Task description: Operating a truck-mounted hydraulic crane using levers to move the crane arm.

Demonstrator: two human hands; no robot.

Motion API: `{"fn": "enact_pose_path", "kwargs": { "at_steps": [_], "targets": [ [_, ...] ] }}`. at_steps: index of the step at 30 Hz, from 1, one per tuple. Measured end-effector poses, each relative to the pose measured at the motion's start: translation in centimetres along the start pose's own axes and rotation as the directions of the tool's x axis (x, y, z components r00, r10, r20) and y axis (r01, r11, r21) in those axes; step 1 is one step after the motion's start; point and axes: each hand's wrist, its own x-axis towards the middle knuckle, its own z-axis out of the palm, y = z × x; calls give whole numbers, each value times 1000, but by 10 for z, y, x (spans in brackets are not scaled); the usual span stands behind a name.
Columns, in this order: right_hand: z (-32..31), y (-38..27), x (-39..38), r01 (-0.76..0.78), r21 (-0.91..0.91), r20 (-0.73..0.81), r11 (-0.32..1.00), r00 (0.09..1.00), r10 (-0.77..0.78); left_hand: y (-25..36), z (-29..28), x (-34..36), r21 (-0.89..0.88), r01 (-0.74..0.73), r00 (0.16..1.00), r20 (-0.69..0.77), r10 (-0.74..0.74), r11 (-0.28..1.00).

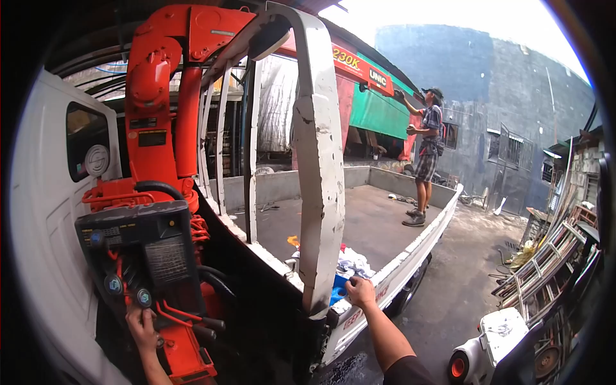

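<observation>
My left hand [142, 327] grips a lever below the round knobs [114, 285] of a dark crane control panel [163, 250], beside red levers and pipes. The red crane [151, 128] rises behind it, its boom extending rightward. My right hand [359, 292] has curled fingers at the near rail of the white truck bed [407, 256], next to a blue object [339, 287]; what it holds, if anything, is hard to make out. White cloths [353, 263] lie just beyond, by the chipped white upright frame [314, 192].
A person [428, 154] stands on the bed, one arm raised to the boom tip. The truck cab [51, 212] is at my left. Along the right side are leaning ladders [545, 263] and a white wheeled item [504, 333]. A grey wall [526, 96] stands behind.
</observation>
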Motion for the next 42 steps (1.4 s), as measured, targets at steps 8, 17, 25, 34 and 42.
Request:
{"fn": "enact_pose_path", "kwargs": {
  "at_steps": [8,17,25,34,42],
  "targets": [
    [-6,-7,-3,7,-1,7,1000,1000,-7,-6,3,-5,19,-57,997,-55,58,998],
    [-5,-5,0,-41,-6,40,999,998,41,13,6,2,-26,-32,999,-32,31,999],
    [-3,-2,-2,20,7,-39,1000,999,-19,6,4,2,-9,-47,999,-5,47,999],
    [-5,-2,0,-36,-24,50,999,998,37,1,2,0,-18,-70,998,0,70,997],
    [3,4,-3,-24,12,-27,1000,999,25,-8,1,-1,33,-83,997,4,82,996]
  ]
}}
